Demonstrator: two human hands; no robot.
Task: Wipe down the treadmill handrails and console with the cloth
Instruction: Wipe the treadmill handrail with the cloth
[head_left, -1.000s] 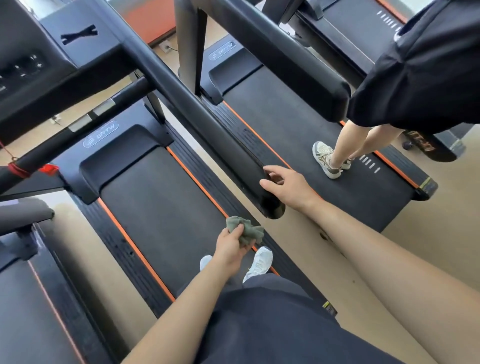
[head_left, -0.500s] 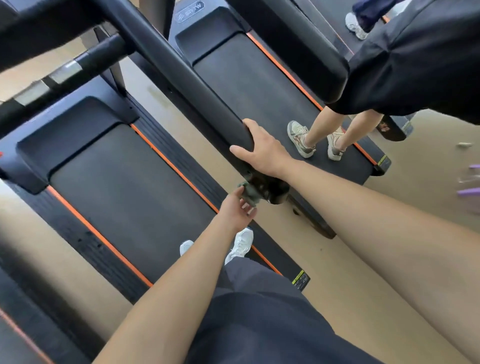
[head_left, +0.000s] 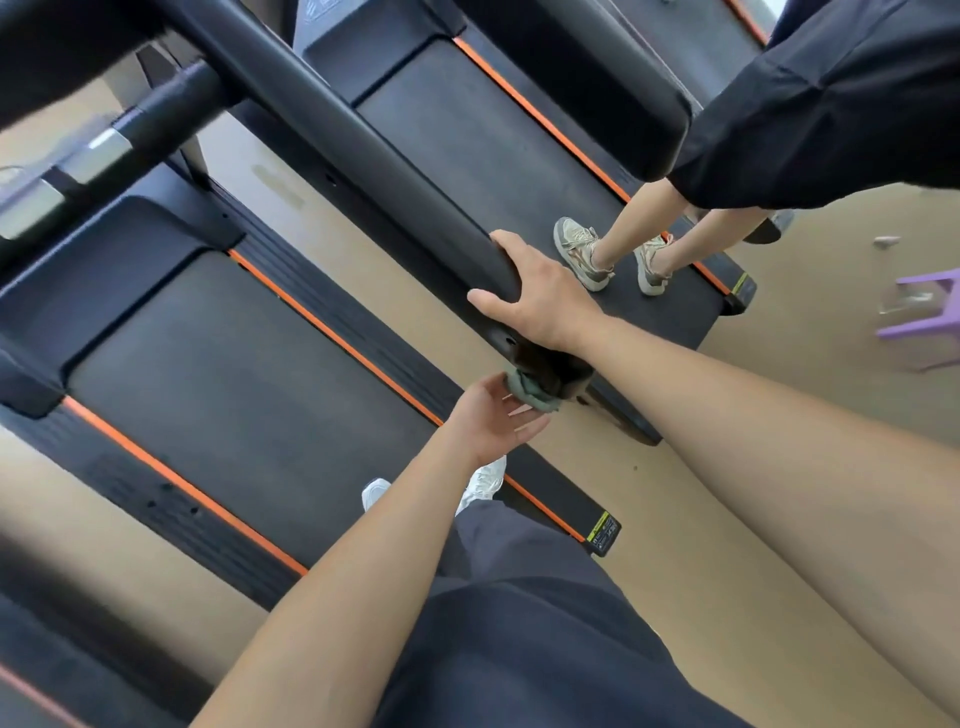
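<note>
The black padded handrail (head_left: 363, 156) of the treadmill runs from the upper left down to its end near the centre. My right hand (head_left: 540, 296) grips the rail close to that end, fingers over the far side and thumb along the near side. A crumpled grey-green cloth (head_left: 530, 389) sits against the underside of the rail's end. My left hand (head_left: 493, 421) is below it, palm up, and presses the cloth onto the rail end with nearly straight fingers. The console is out of view.
I stand on the treadmill belt (head_left: 234, 389) with orange side strips, my white shoes (head_left: 483, 483) visible. Another person (head_left: 649, 244) stands on the neighbouring treadmill to the right. A purple stool (head_left: 924, 322) is on the tan floor at far right. A crossbar (head_left: 119, 140) lies upper left.
My left hand rose with the cloth from above the belt to the end of the handrail. My right hand closed over the rail's top. The view tilted down and right.
</note>
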